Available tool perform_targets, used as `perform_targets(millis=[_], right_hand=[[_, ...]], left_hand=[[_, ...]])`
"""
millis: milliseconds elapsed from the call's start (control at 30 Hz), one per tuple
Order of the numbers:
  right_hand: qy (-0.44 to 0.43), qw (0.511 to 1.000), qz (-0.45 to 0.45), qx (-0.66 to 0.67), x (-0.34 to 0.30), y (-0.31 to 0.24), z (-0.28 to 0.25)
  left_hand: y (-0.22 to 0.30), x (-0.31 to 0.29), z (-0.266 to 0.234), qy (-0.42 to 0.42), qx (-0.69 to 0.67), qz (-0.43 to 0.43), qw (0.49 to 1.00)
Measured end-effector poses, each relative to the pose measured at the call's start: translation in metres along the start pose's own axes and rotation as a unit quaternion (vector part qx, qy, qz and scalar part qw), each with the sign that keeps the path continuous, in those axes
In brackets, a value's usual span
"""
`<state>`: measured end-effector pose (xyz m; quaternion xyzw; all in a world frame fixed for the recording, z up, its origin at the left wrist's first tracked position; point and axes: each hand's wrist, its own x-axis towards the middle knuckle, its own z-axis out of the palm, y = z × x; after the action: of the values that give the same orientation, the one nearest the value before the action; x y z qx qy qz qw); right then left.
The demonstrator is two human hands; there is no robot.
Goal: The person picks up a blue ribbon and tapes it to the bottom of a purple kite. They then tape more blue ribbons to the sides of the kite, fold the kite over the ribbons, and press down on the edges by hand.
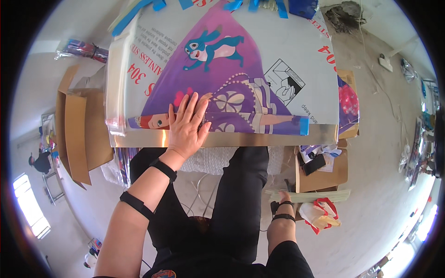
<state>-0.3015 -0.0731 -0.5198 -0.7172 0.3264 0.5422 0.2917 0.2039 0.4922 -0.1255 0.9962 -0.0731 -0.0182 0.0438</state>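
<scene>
My left hand (186, 125) lies flat with fingers spread on a triangular purple kite sail (185, 82), printed with a blue rabbit and a cartoon girl. Along its near side runs a folded-looking strip, and a blue tab (304, 126) marks its right corner. The sail rests on a worktable (308, 55) covered in printed protective film with a bare metal front edge. Low on the right, my right hand (283, 198) is at a bundle of thin pale rods (320, 196). Its fingers are mostly hidden, so I cannot tell whether it grips any.
Blue strips (132, 17) lie along the table's far edge. An open cardboard box (85, 125) stands left. To the right are a cardboard box (345, 171) with a dark phone-like object (314, 164), and a white bag with red handles (320, 215). Bubble wrap (211, 160) hangs under the front edge.
</scene>
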Motion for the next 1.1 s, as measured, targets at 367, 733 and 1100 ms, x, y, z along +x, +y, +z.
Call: perform_targets(millis=[367, 733, 1100], right_hand=[[0.171, 0.971, 0.096, -0.139, -0.063, -0.193, -0.047], [0.337, 0.803, 0.193, 0.452, -0.106, -0.213, -0.067], [0.224, 0.610, 0.075, 0.756, -0.117, -0.180, -0.084]], left_hand=[[0.014, -0.001, 0.007, -0.001, 0.013, 0.015, 1.000], [0.014, -0.002, 0.006, 0.028, 0.008, 0.013, 0.999], [0.013, -0.005, 0.016, 0.057, 0.019, 0.016, 0.998]])
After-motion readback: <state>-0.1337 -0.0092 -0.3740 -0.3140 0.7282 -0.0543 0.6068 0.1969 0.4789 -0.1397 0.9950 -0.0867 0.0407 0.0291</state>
